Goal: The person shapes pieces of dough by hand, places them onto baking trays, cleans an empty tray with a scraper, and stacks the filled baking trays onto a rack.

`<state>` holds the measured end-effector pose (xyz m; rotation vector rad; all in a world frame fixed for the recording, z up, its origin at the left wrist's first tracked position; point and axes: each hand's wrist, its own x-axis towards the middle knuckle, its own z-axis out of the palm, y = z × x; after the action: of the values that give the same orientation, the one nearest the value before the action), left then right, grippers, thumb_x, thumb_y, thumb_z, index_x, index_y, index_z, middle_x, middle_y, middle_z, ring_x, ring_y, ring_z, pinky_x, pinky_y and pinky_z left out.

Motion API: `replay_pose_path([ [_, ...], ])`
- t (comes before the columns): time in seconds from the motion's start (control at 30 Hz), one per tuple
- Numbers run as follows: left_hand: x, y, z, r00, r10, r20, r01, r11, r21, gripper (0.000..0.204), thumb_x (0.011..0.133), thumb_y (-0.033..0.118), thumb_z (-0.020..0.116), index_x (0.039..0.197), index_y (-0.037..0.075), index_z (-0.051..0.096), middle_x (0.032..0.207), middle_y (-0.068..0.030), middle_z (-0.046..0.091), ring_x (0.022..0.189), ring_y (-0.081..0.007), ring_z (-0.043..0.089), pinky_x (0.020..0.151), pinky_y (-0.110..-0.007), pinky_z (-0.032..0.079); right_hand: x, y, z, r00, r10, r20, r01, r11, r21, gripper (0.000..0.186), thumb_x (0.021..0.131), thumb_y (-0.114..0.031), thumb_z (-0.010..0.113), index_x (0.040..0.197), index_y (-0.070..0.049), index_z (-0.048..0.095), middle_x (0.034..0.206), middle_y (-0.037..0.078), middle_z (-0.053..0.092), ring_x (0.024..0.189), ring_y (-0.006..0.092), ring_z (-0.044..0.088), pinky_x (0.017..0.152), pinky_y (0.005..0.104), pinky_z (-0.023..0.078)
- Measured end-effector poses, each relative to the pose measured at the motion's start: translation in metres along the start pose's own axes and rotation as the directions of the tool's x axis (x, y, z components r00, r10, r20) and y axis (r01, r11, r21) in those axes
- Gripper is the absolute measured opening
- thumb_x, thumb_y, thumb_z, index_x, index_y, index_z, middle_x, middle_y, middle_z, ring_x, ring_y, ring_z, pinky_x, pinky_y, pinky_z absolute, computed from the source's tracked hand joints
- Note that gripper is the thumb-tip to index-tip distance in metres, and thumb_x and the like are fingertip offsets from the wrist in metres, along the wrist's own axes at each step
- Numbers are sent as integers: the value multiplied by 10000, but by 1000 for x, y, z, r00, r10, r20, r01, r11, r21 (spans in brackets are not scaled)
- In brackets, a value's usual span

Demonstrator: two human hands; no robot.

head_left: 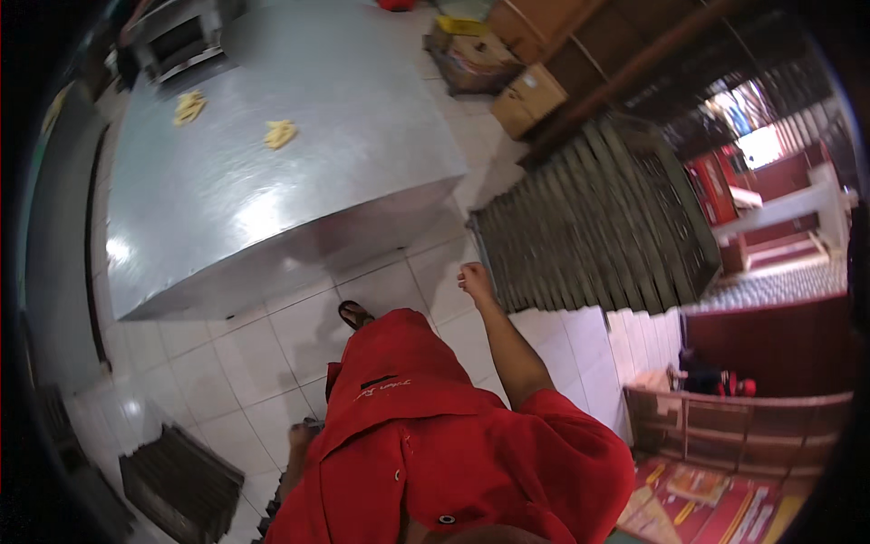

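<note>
My right hand (473, 279) hangs with its fingers curled, close to the near edge of a tall stack of dark trays (580, 227); nothing shows in it. Low on my left side, my left hand (300, 437) is partly covered by my red apron (390, 381). A small greyish thing shows at its fingers, too little of it visible to name. Ahead stands a broad metal-topped table (344, 118). Two pale yellow lumps that look like dough lie on it, a left lump (189, 108) and a right lump (280, 134), both out of my hands' reach.
A metal machine (181, 41) sits at the table's far left. Beyond its right side are a crate (471, 59) and a cardboard box (528, 100). Another dark stack (181, 485) stands on the tiled floor (272, 354) at lower left. Wooden shelving (734, 435) is at right.
</note>
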<state>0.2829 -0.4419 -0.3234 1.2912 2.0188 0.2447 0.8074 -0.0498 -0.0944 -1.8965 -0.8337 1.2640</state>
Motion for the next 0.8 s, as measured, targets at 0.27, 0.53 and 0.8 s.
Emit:
replay_pose_path([
  [0.27,151,91,-143,830,-543,125,417,456,-787,277,961,278,582,1153,80,561,929,-65,635,704,-163,601,574,-291,435,-84,57,-203,696,-322,-642,403,915,-22,155,974,-208,583,1023,-74,642,889,45,678,760,116,625,641,255,484],
  [0.53,162,183,-114,988,-100,115,149,785,-602,262,965,262,581,1116,49,599,950,-56,650,730,-159,632,568,-265,456,-160,-137,-339,-83,-949,-304,-138,313,-940,290,866,-165,658,1092,13,621,1085,193,643,1022,369,599,884,481,443],
  [0.8,123,132,-29,914,-257,313,387,780,-491,271,949,240,575,1096,13,589,891,-94,660,702,-198,648,518,-317,487,-106,-151,-420,-3,-950,-312,-472,277,-837,341,855,-440,705,929,-109,661,855,53,640,838,270,593,743,440,392],
])
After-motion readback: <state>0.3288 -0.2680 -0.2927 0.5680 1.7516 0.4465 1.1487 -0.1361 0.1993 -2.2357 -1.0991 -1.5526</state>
